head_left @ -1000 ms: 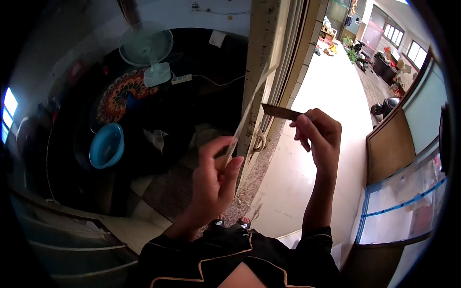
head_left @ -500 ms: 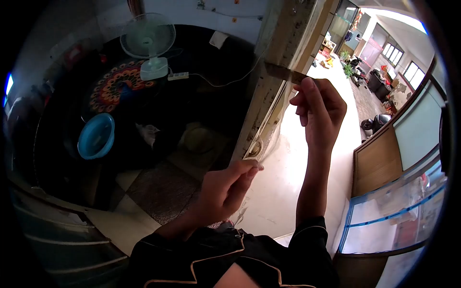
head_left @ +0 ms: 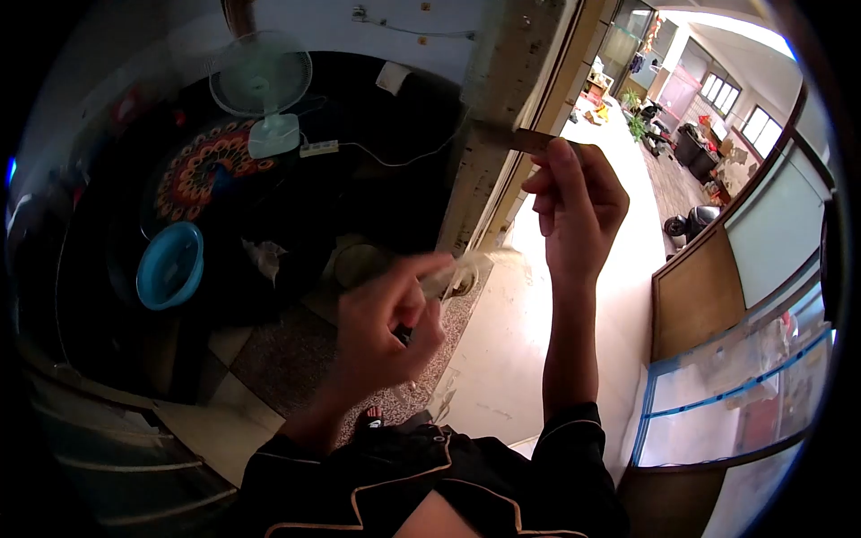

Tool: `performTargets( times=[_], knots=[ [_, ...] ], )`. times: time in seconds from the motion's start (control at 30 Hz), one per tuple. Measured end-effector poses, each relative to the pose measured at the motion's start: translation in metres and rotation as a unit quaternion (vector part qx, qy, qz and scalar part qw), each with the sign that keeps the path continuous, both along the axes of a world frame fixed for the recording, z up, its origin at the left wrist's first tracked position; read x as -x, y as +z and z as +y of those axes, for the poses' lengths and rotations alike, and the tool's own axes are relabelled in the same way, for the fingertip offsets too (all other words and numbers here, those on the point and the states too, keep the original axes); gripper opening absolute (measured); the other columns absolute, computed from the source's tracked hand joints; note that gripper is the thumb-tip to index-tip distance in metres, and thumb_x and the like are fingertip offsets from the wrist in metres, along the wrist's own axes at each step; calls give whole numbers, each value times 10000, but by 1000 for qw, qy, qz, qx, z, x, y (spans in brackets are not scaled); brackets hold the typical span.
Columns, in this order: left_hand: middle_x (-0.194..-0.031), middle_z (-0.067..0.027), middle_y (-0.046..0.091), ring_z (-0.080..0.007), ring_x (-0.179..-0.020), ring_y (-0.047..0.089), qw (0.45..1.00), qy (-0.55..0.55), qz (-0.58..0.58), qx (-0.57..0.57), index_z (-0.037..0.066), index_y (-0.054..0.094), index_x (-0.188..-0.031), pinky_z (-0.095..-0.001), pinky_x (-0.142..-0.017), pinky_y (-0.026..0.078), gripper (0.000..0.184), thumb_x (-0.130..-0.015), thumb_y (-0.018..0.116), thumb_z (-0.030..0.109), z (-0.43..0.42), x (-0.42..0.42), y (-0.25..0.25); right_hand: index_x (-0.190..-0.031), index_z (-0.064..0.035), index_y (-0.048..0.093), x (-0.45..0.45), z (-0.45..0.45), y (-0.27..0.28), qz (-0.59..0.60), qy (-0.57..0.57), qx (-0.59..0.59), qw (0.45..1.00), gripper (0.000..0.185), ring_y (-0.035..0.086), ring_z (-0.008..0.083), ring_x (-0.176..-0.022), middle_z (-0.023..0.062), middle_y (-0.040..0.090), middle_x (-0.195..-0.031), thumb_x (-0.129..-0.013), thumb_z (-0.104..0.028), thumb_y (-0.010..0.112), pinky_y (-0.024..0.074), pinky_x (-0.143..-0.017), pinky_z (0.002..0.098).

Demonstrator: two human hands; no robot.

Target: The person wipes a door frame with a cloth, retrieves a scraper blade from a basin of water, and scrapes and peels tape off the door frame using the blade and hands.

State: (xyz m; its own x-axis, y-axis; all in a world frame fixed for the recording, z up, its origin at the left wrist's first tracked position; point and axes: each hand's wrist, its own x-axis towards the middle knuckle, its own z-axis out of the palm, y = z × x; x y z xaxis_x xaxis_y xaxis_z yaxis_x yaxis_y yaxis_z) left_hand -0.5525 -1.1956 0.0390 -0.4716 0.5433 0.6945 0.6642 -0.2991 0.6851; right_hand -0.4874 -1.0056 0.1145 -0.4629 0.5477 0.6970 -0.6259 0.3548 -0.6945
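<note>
My right hand (head_left: 581, 211) is raised beside a worn door frame (head_left: 480, 175). Its thumb and fingers pinch a dark, flat blade (head_left: 534, 141), whose far end lies against or close to the frame; that end is dim. Lower and to the left, my left hand (head_left: 386, 314) is closed, smeared a little by motion. From its fingers a crumpled strip of clear film (head_left: 441, 282) sticks out towards the frame's edge. Blur hides whether the strip still touches the frame.
A pale ledge (head_left: 511, 332) runs along the right, with a glazed panel (head_left: 735, 403) edged in blue tape beyond. In the dark room on the left are a standing fan (head_left: 260, 85), a power strip (head_left: 319, 148) and a blue basin (head_left: 170, 266).
My left hand has pulled left, away from the frame, and the film that stretched up towards the blade now hangs bunched by its fingers. My right hand stays at the frame with the blade.
</note>
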Motion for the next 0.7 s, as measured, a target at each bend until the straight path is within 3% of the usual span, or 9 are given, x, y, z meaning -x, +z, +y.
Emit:
performTargets(
  times=[0.07, 0.13, 0.2, 0.23, 0.3, 0.5, 0.7],
  knots=[
    [-595, 40, 492, 0, -500, 387, 998, 49, -11, -24, 25, 627, -1171, -207, -437, 252, 256, -931, 563, 86, 6, 12, 22, -898, 12, 684, 2, -3, -1, 1, -5, 12, 1000, 203, 546, 43, -471, 68, 667, -649, -964, -176, 647, 349, -374, 179],
    [-562, 47, 476, -1, -490, 388, 996, 79, 24, -27, 43, 614, -1103, -220, -432, 245, 173, -952, 604, 127, 20, 24, 57, -900, 12, 682, 1, 0, -3, -1, 0, -6, 1000, 213, 554, 45, -485, 68, 669, -658, -965, -188, 647, 357, -383, 180],
    [-538, 46, 465, -16, -470, 383, 984, 115, 133, -30, 61, 600, -990, -226, -433, 247, 122, -941, 654, 159, 40, 36, 89, -903, 13, 679, 2, -2, -5, -8, 11, 28, 1000, 221, 566, 45, -498, 67, 668, -660, -966, -196, 648, 365, -394, 178],
    [-538, 46, 465, -16, -470, 383, 984, 114, 134, -28, 61, 600, -990, -226, -433, 247, 122, -941, 654, 159, 48, 42, 97, -903, 13, 679, 3, -4, -5, -7, 10, 30, 999, 221, 566, 45, -498, 67, 668, -660, -966, -196, 648, 365, -394, 178],
    [-554, 31, 480, -25, -471, 402, 946, 129, 293, -52, 70, 593, -949, -226, -442, 274, 104, -935, 663, 147, 60, 48, 108, -904, 15, 679, 4, -6, -7, 2, 6, 39, 999, 233, 563, 45, -496, 65, 665, -654, -966, -207, 649, 372, -405, 177],
    [-609, 12, 517, -27, -537, 471, 956, 84, 282, -15, 51, 589, -917, -209, -497, 333, 67, -964, 598, 98, 59, 45, 119, -917, 20, 679, 8, -8, -6, 16, 11, 26, 999, 241, 570, 45, -507, 69, 667, -663, -971, -212, 643, 378, -411, 174],
    [-620, 51, 496, -13, -525, 415, 962, 54, 260, -57, 61, 581, -895, -190, -504, 301, 73, -955, 594, 102, 43, 38, 133, -906, 7, 681, 17, -10, 16, 42, 36, 4, 998, 238, 583, 40, -531, 47, 651, -657, -965, -222, 652, 385, -423, 171]
  ],
)
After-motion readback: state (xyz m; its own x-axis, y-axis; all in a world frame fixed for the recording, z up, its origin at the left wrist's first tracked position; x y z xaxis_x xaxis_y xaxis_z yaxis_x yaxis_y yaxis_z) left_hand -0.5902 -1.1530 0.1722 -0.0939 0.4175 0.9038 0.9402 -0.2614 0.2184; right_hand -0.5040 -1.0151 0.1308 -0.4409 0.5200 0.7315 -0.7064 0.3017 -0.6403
